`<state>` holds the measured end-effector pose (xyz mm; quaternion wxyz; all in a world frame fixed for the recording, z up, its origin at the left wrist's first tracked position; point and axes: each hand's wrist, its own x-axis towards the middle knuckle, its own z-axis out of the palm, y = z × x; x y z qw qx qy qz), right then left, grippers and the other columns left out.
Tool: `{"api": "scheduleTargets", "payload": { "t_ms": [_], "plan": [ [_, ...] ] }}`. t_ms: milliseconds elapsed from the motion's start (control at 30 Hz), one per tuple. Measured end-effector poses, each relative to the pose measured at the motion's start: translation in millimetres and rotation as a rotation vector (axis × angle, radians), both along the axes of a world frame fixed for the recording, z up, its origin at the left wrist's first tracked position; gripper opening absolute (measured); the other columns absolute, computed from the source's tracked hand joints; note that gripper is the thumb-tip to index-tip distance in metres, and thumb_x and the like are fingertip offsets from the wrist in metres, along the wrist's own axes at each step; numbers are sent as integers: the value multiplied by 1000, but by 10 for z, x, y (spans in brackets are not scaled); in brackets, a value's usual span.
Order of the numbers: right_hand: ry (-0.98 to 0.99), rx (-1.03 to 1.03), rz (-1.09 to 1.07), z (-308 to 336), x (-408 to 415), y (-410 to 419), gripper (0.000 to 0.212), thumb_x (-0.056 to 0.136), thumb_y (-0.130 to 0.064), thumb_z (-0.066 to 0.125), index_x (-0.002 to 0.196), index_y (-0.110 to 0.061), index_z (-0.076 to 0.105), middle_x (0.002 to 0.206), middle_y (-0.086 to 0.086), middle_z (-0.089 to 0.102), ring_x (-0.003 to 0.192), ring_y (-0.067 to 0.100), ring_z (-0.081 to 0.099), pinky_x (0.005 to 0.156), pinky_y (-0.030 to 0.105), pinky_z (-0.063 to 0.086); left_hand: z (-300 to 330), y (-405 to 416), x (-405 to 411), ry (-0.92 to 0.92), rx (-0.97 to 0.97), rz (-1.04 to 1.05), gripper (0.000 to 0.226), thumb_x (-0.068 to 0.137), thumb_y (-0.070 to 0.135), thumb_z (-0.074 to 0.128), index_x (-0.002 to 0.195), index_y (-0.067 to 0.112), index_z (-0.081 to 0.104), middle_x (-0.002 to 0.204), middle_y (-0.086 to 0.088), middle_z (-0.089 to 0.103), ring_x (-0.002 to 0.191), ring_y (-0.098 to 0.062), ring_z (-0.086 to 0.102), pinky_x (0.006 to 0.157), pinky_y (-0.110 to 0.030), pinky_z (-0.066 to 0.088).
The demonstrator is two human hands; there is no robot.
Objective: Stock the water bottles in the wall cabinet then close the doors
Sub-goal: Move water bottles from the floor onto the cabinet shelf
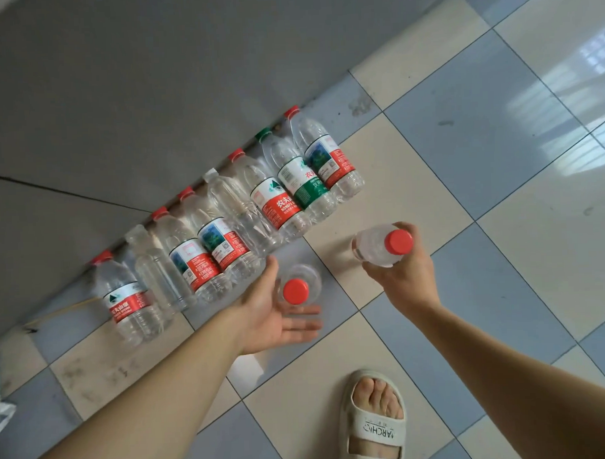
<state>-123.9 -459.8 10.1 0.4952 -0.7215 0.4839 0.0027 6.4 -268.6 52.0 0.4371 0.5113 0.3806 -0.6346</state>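
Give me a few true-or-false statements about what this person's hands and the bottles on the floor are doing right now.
1. The right hand holds a red-capped bottle off the floor. True.
2. The left hand grips a bottle tightly. False: its fingers are spread open beside a standing bottle, not closed round it.
3. Every bottle in the row along the wall has a red cap. False: one has a green cap, and two show no coloured cap.
4. The person wears a pale slipper. True.
5. The floor is plain wood. False: it is tiled in alternating pale and blue-grey squares.
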Motion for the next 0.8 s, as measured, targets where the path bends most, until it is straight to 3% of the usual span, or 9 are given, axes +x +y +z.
{"api": "scheduleTargets", "payload": {
  "t_ms": [133,233,300,367,433,500,600,700,800],
  "plan": [
    [59,80,64,45,-80,-51,82,68,-14,92,124,-40,38,111,-12,58,98,18,57,69,23,42,-16,175,-181,-203,78,44,80,94,77,25,152,24,40,139,-20,57,126,-48,53,97,-58,50],
    [96,165,62,71,-122,-73,104,68,-12,93,147,-33,28,132,-1,55,117,23,56,90,33,47,-62,307,-435,-372,114,-19,69,101,62,32,158,23,32,156,-8,42,133,-36,48,99,-51,51],
    [112,196,46,64,-151,-95,110,69,-13,93,152,-34,24,143,2,51,126,25,54,99,38,47,-161,367,-602,-496,92,-185,63,103,48,48,158,29,27,160,0,35,137,-24,45,100,-41,51],
    [93,206,47,34,-174,-114,112,70,-13,92,154,-38,23,145,0,49,130,24,52,102,40,48,-236,348,-677,-673,61,-381,86,91,36,73,159,32,20,160,4,32,142,-15,40,111,-39,43],
    [54,206,54,-1,-161,-107,113,70,-12,92,154,-43,23,138,-9,51,128,21,53,99,34,49,-311,253,-670,-822,21,-436,113,74,28,89,160,31,16,158,8,29,145,-8,35,119,-38,35],
    [22,146,61,-42,-117,-58,108,70,-14,93,150,-45,29,123,-20,55,116,15,58,96,31,48,-391,157,-603,-958,13,-435,116,63,30,95,155,36,25,153,13,35,142,-6,37,117,-32,36],
    [-26,37,14,-71,-38,20,79,69,-19,92,124,-52,47,101,-37,58,96,-4,59,91,34,50,-473,69,-507,-1106,47,-384,86,52,41,91,126,55,50,129,24,58,124,-1,54,104,-23,46],
    [-40,42,29,-43,-6,75,70,70,-22,92,105,-64,47,99,-40,60,97,-9,58,85,28,48,-452,51,-505,-1161,4,-375,70,51,36,90,102,68,54,105,37,64,99,13,61,81,-3,44],
    [-60,57,83,44,-12,115,68,70,-25,92,109,-61,49,103,-36,63,99,-11,59,81,23,46,-436,98,-499,-1153,0,-368,66,55,22,91,96,62,59,96,36,65,89,14,61,77,-3,44]
  ]
}}
